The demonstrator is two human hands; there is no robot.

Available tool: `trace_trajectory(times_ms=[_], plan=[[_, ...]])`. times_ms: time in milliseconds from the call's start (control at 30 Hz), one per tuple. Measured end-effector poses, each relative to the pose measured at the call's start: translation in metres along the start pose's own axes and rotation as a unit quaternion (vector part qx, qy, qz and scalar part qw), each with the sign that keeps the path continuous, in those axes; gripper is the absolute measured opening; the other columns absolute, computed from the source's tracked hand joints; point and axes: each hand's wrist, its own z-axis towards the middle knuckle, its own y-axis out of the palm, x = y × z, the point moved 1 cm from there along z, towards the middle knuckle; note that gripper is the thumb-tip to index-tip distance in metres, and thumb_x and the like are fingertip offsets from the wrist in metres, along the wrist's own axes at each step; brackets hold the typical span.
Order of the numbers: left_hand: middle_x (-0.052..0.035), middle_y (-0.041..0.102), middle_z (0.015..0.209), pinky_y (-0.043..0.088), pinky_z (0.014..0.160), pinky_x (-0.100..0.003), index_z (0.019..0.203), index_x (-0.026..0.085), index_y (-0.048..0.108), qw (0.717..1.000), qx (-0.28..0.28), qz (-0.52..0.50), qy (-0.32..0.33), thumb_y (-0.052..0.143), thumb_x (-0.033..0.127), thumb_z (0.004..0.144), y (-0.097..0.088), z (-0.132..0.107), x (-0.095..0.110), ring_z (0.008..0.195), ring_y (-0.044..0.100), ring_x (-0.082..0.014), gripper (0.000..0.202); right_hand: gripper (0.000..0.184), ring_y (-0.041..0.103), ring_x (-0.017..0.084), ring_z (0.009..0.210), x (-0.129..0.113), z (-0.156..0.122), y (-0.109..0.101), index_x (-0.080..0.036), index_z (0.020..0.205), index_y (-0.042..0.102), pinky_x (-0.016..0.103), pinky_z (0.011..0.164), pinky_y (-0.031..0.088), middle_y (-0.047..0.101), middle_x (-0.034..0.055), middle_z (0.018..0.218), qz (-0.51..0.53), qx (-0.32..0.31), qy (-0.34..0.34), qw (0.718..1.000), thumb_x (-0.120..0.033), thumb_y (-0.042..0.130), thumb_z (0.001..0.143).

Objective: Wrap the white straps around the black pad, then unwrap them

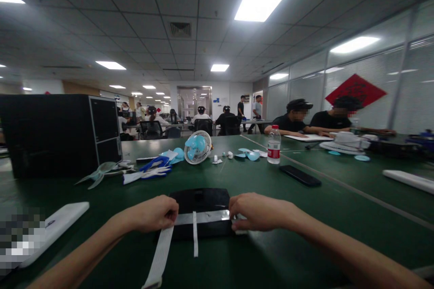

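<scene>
A flat black board lies on the green table right in front of me. A silvery strip runs across its near edge. My left hand is closed on the strip's left end, and my right hand is closed on its right end. A thin white strip hangs down from the middle of the board. A wider white ribbon trails from under my left hand toward me.
A black computer case stands at the left, with blue-and-white gloves, a small blue fan, a water bottle and a black phone behind the board. A white device lies near left. Several people sit at tables beyond.
</scene>
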Motion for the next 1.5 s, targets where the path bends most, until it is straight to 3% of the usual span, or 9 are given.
trace_trajectory(times_ms=[233,433,667,867,1133,1267,1400,1500], plan=[[-0.001,0.062,0.101,0.044,0.073,-0.028,0.091,0.024,0.063,0.999,-0.001,-0.034,0.007,0.054,0.038,0.08,-0.002,0.001,-0.003,0.089,0.057,-0.0177,0.02,0.029,0.06,0.019,0.09,0.005,0.018,-0.007,-0.017,0.105,0.069,0.03,0.078,0.045,0.064,0.0071,0.105,-0.005,0.079,0.026,0.997,-0.034,0.056,0.086],[-0.0023,0.063,0.094,0.043,0.071,-0.028,0.088,0.021,0.063,0.996,0.089,-0.015,-0.015,0.046,0.042,0.085,-0.001,0.01,-0.011,0.083,0.058,-0.0165,0.027,0.033,0.059,0.022,0.095,-0.007,0.051,-0.013,-0.015,0.114,0.064,0.032,0.08,0.047,0.062,0.0103,0.108,-0.021,0.078,0.019,0.997,-0.027,0.059,0.083],[-0.0061,0.064,0.096,0.045,0.075,-0.032,0.091,0.021,0.064,0.975,0.172,0.1,-0.1,0.047,0.035,0.083,-0.004,0.015,-0.043,0.088,0.059,-0.0201,0.023,0.04,0.058,0.023,0.098,0.012,0.116,0.007,-0.013,0.117,0.061,0.033,0.081,0.047,0.061,0.0132,0.111,-0.061,0.119,-0.025,0.991,-0.032,0.06,0.082],[-0.0068,0.065,0.096,0.047,0.074,-0.032,0.091,0.021,0.064,0.971,0.171,0.098,-0.135,0.048,0.039,0.083,-0.004,0.017,-0.073,0.088,0.061,-0.0208,0.025,0.031,0.061,0.022,0.091,0.021,0.144,0.019,-0.014,0.105,0.067,0.029,0.074,0.047,0.066,0.0109,0.102,-0.089,0.086,-0.022,0.992,-0.034,0.059,0.083],[-0.0073,0.067,0.1,0.048,0.076,-0.034,0.093,0.022,0.066,0.972,0.154,0.086,-0.155,0.051,0.037,0.081,-0.002,0.018,-0.082,0.09,0.062,-0.0213,0.025,0.03,0.064,0.021,0.087,0.014,0.136,0.013,-0.015,0.105,0.069,0.026,0.068,0.046,0.069,0.0093,0.1,-0.068,0.084,-0.006,0.994,-0.032,0.06,0.082],[-0.0077,0.068,0.101,0.048,0.076,-0.034,0.092,0.023,0.066,0.973,0.143,0.085,-0.16,0.051,0.037,0.081,-0.001,0.018,-0.086,0.091,0.063,-0.0218,0.023,0.028,0.063,0.02,0.087,0.017,0.124,0.003,-0.015,0.101,0.071,0.026,0.07,0.045,0.07,0.0092,0.096,-0.073,0.125,-0.015,0.989,-0.034,0.059,0.084],[-0.0081,0.069,0.101,0.048,0.074,-0.034,0.093,0.023,0.066,0.973,0.126,0.081,-0.176,0.053,0.037,0.08,0.002,0.019,-0.093,0.091,0.063,-0.0224,0.023,0.026,0.062,0.017,0.078,0.039,0.101,-0.016,-0.016,0.096,0.072,0.024,0.066,0.041,0.071,0.0073,0.089,-0.061,0.185,0.029,0.98,-0.034,0.058,0.083],[-0.0078,0.068,0.102,0.048,0.073,-0.032,0.095,0.023,0.066,0.975,0.115,0.072,-0.177,0.054,0.039,0.079,0.004,0.019,-0.096,0.091,0.063,-0.0222,0.025,0.026,0.06,0.016,0.071,0.071,0.075,-0.028,-0.017,0.09,0.073,0.024,0.061,0.039,0.07,0.0058,0.081,-0.056,0.212,0.093,0.971,-0.036,0.057,0.083]])
